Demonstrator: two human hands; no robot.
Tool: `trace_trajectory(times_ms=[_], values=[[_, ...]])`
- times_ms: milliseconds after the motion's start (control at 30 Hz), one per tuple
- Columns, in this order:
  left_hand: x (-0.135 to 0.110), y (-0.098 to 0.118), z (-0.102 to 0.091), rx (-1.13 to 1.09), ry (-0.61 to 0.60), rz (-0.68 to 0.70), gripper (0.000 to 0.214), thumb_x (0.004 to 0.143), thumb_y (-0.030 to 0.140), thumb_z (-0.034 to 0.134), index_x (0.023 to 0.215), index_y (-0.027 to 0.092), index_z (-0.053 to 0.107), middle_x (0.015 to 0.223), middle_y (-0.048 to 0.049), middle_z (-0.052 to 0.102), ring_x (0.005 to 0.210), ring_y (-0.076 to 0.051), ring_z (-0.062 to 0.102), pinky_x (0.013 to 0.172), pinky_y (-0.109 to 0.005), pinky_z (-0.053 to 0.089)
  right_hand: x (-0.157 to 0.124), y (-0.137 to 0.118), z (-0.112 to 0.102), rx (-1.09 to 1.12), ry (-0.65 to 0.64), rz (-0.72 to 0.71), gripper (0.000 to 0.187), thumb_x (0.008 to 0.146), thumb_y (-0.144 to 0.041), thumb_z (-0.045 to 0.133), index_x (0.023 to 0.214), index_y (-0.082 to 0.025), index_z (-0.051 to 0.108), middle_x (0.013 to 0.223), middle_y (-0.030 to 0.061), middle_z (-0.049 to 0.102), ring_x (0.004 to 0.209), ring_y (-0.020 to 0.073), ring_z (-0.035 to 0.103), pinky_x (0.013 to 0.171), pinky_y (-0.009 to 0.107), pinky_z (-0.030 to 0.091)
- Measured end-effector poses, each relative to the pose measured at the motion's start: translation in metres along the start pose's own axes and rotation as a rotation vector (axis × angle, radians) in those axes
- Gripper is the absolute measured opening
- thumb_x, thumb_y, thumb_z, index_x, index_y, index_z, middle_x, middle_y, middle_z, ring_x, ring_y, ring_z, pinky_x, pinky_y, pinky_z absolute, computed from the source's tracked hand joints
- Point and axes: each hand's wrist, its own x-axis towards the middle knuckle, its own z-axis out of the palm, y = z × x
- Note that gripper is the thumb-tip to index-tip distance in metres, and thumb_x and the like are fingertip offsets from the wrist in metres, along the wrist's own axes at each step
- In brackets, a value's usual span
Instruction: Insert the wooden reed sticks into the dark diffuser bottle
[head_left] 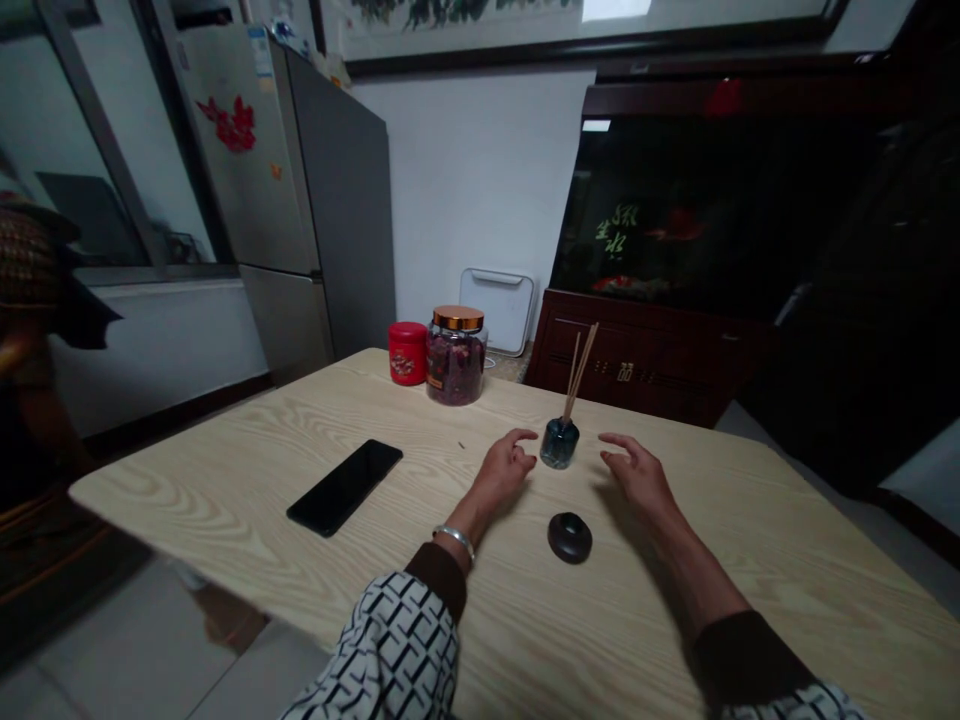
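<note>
Grip, both hands: part-open, nothing held. Left hand, fingers loosely curled, tips just beside a blue glass bottle; right hand, fingers bent and apart from the bottle's other side, across a wider gap. Edges and room, left to right: rounded left corner of the surface, tiled floor beyond it; broad wood grain between that corner and a black phone, and again between phone and left wrist, which wears a silver bracelet; narrow channel between the hands, taken up by the bottle; wide stretch of wood from the right forearm to the slanting right edge. On the surface, left to right: phone, lying flat at a slant; red canister, upright near the far edge; clear jar with copper-coloured lid, dark red contents, close beside the canister; bottle, upright between the hands, thin reeds leaning right from its neck; round dark cap, lying nearer the wearer than the bottle. Room, left to right: another person, partly in view, blurred; grey refrigerator with red decoration; white panel, upright; dark fish tank above a reddish-brown cabinet.
</note>
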Motion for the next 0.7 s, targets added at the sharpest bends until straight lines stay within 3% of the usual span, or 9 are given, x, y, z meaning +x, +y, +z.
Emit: trace_trajectory(times_ms=[100, 200, 300, 400, 533, 700], values=[[-0.003, 0.053, -0.01, -0.244, -0.166, 0.053, 0.066, 0.074, 0.023, 0.064, 0.138, 0.016, 0.051, 0.054, 0.0123, 0.032, 0.046, -0.006, 0.027, 0.048, -0.019, 0.024, -0.012, -0.058, -0.025, 0.325, -0.088, -0.02, 0.063, 0.075, -0.031, 0.066, 0.136, -0.021, 0.054, 0.057, -0.0113, 0.035, 0.044, 0.0068, 0.022, 0.042, 0.02, 0.015], [-0.005, 0.12, -0.022, -0.435, -0.252, 0.142, 0.083, 0.07, 0.02, 0.063, 0.15, 0.021, 0.038, 0.057, 0.0126, 0.031, 0.045, -0.004, 0.02, 0.046, -0.018, 0.021, -0.014, -0.124, -0.049, 0.503, -0.169, -0.149, 0.072, 0.072, -0.023, 0.066, 0.142, -0.026, 0.049, 0.06, -0.0113, 0.033, 0.045, 0.0064, 0.019, 0.04, 0.019, 0.015], [-0.01, 0.18, -0.032, -0.599, -0.29, 0.273, 0.082, 0.071, 0.017, 0.061, 0.149, 0.025, 0.04, 0.058, 0.0115, 0.027, 0.045, -0.004, 0.016, 0.046, -0.017, 0.024, -0.015, -0.174, -0.067, 0.587, -0.207, -0.292, 0.072, 0.073, -0.02, 0.06, 0.143, -0.03, 0.049, 0.058, -0.0116, 0.021, 0.045, 0.0079, 0.013, 0.037, 0.018, 0.016], [-0.014, 0.216, -0.038, -0.752, -0.303, 0.385, 0.078, 0.075, 0.016, 0.059, 0.15, 0.027, 0.039, 0.055, 0.0116, 0.021, 0.042, -0.004, 0.015, 0.044, -0.016, 0.024, -0.018, -0.202, -0.078, 0.646, -0.217, -0.405, 0.073, 0.073, -0.019, 0.055, 0.144, -0.032, 0.049, 0.056, -0.0114, 0.018, 0.043, 0.009, 0.009, 0.034, 0.018, 0.017], [-0.014, 0.222, -0.036, -0.97, -0.378, 0.46, 0.09, 0.071, 0.011, 0.062, 0.154, 0.028, 0.031, 0.052, 0.0134, 0.025, 0.04, -0.005, 0.009, 0.04, -0.016, 0.019, -0.024, -0.211, -0.08, 0.799, -0.32, -0.488, 0.077, 0.075, -0.018, 0.055, 0.15, -0.032, 0.042, 0.055, -0.0121, 0.019, 0.043, 0.0088, 0.007, 0.034, 0.017, 0.018], [-0.011, 0.175, -0.023, -1.156, -0.464, 0.401, 0.098, 0.066, 0.006, 0.062, 0.155, 0.024, 0.027, 0.051, 0.0147, 0.022, 0.041, -0.005, 0.002, 0.037, -0.018, 0.009, -0.023, -0.17, -0.063, 0.956, -0.428, -0.471, 0.075, 0.082, -0.024, 0.057, 0.153, -0.039, 0.035, 0.053, -0.0128, 0.012, 0.042, 0.0084, 0.002, 0.034, 0.016, 0.011]])
